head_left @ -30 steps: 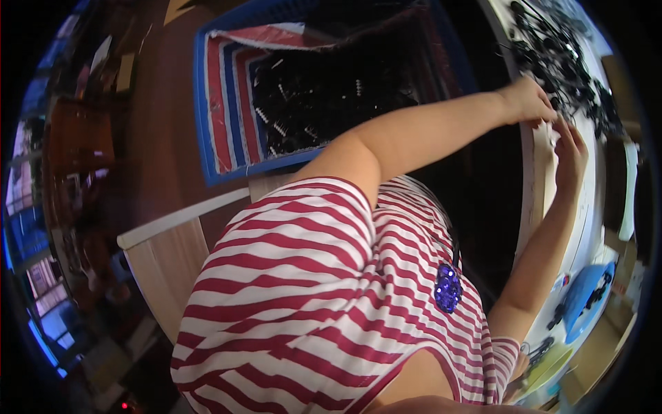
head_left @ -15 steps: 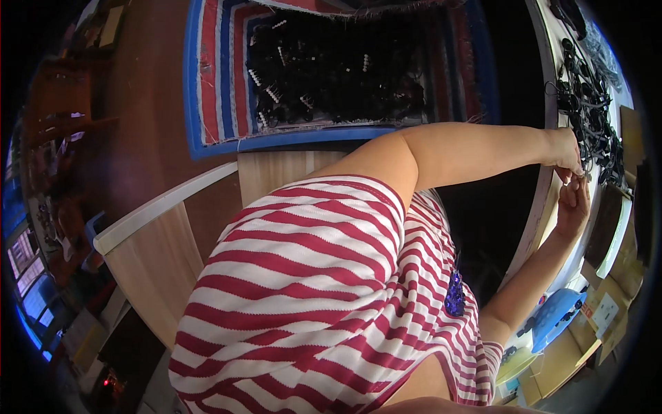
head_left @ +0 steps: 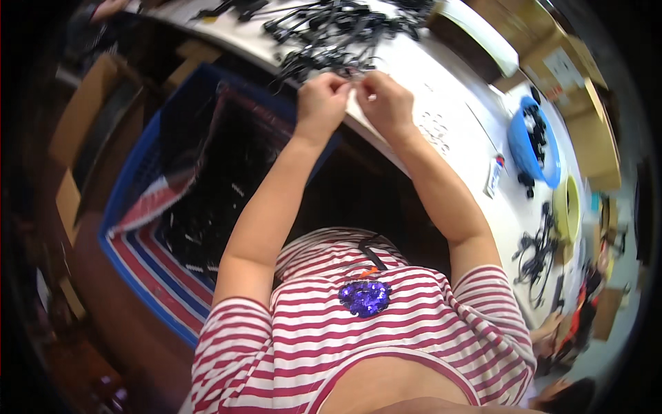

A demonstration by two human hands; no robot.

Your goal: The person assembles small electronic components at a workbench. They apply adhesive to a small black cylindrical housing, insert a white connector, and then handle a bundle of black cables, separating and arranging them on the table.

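Both hands meet at the near edge of the white table (head_left: 452, 72), fingertips almost touching. My left hand (head_left: 323, 105) is closed in a pinch, and so is my right hand (head_left: 386, 103). Something small and dark shows between the fingertips, too blurred to name. Just beyond them lies a tangled heap of black cables (head_left: 338, 31) with small plug-like ends. Small loose pieces (head_left: 434, 131) are scattered on the tabletop to the right of my right hand.
A blue crate (head_left: 138, 276) with a striped woven liner holds black items at my left. Rightward are a blue basin (head_left: 522, 148) of black parts, a yellow bowl (head_left: 567, 207), a small tube (head_left: 494, 176), another cable bunch (head_left: 534, 252) and cardboard boxes (head_left: 589, 131). Another person's hand (head_left: 548, 324) shows lower right.
The view has swung toward the table, so the hands now appear near the top middle instead of at the right. They stay pinched together beside the cable heap.
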